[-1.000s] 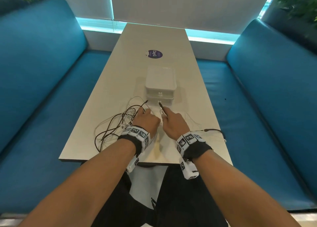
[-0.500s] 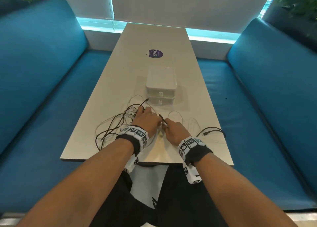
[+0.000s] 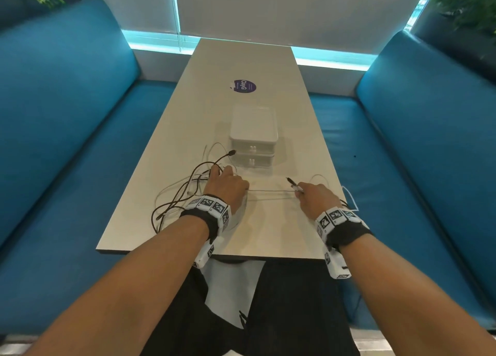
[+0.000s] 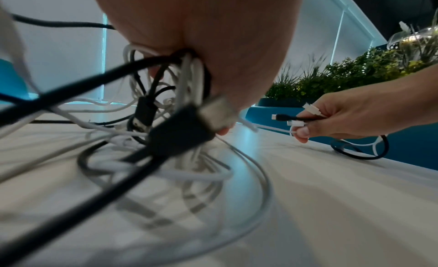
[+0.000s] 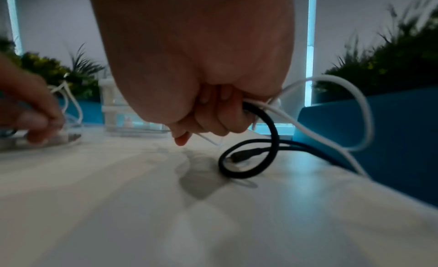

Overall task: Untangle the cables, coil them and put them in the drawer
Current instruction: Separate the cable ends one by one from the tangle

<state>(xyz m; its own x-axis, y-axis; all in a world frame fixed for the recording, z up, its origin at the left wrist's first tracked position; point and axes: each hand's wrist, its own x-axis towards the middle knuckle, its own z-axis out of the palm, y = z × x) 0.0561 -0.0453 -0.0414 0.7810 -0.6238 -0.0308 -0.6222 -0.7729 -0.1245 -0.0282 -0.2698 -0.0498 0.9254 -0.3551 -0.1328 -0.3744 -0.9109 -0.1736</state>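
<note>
A long pale table [image 3: 188, 130] is seen running from the viewer toward 12 o'clock, flanked by blue upholstered benches [image 3: 67, 119] at 9 and 3 o'clock, w/ a grey blind [image 3: 295, 9] and teal-lit window strip behind, and green plants [image 3: 467, 3] in the upper corners. A round purple sticker [image 3: 243, 86] is stuck to the tabletop past a white 2-tier drawer unit [image 3: 253, 140], which is set near mid-table w/ both drawers closed. The tangle of cables [image 3: 182, 191], black and white, is spread on the near-left part of the table, at approx. 10 o'clock from the near edge. The left hand [image 3: 226, 187] is laid over the tangle, fingers curled and clamped around a bunch of strands, as shown in the left wrist view [image 4: 189, 72]. The right hand [image 3: 315, 197] is held well apart at 3 o'clock from the left, fingers closed on a black cable [image 5: 258, 140] and a white cable [image 5: 331, 95], several connector ends poking out past the fingertips [image 4: 302, 133]. A thin pale strand [image 3: 271, 191] is stretched taut between the two hands. Loops of the black and white cables are draped at the table's right edge, beside the right wrist.
</note>
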